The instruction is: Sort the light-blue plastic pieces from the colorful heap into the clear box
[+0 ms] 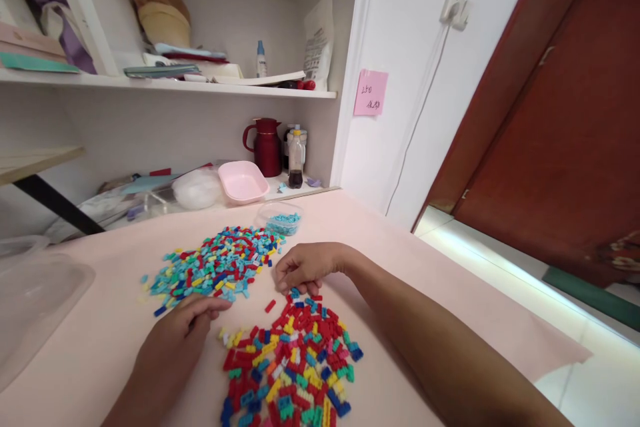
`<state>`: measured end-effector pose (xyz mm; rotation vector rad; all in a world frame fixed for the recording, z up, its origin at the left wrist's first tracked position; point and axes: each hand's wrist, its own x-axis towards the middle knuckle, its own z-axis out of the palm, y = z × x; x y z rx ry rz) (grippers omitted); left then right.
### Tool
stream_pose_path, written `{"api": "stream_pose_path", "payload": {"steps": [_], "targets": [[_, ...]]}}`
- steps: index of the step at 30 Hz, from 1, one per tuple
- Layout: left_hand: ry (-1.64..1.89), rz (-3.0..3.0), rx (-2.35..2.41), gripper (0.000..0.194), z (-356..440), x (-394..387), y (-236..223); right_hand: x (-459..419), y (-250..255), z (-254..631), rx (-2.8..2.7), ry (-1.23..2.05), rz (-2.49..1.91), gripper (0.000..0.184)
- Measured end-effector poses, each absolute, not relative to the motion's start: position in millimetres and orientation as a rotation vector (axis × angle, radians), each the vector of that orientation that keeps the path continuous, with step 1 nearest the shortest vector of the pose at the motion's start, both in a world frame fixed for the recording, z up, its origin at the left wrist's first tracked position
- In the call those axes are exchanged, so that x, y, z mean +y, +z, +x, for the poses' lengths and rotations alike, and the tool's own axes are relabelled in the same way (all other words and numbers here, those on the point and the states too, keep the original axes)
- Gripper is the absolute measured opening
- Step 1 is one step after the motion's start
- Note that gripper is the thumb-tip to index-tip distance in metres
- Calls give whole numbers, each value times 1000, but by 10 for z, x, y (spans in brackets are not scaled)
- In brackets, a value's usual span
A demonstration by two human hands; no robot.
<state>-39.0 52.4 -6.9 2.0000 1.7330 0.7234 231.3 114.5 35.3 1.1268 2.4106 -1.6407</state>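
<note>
Two heaps of small coloured toy bricks lie on the pink tabletop. My left hand rests at the near edge of the far brick heap, its fingers folded together; whether they hold anything is hidden. Curled downward, the fingers of my right hand touch the top of the near brick heap, beside some blue and red bricks. What is in that hand, if anything, cannot be made out. A loose red brick lies between the hands. Behind my right hand stands a clear tub with light-blue bricks in it.
A pink tray, a dark red jug and a bottle of dark liquid stand at the back under a shelf. A translucent plastic container is at the left. The pink tabletop extends right toward the floor.
</note>
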Motion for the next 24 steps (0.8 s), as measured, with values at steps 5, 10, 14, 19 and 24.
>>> {"api": "stream_pose_path", "payload": {"steps": [5,10,14,19,24], "targets": [[709,1977,1719,36,-388,529,-72,1135,361,2305,2412,-1639,1140,18],[718,1984,1718,36,-374,523,-58,1122,376,2297,2411,-1631,1150,18],[764,2002,1708,34,-366,512,-59,1134,341,2288,2420,-1643,1149,23],[757,2007,1713,35,-378,501,-88,1133,265,2207,2493,-1664,1097,24],[761,2029,1696,35,-383,499,-99,1080,246,2101,2579,-1651,1031,20]]}}
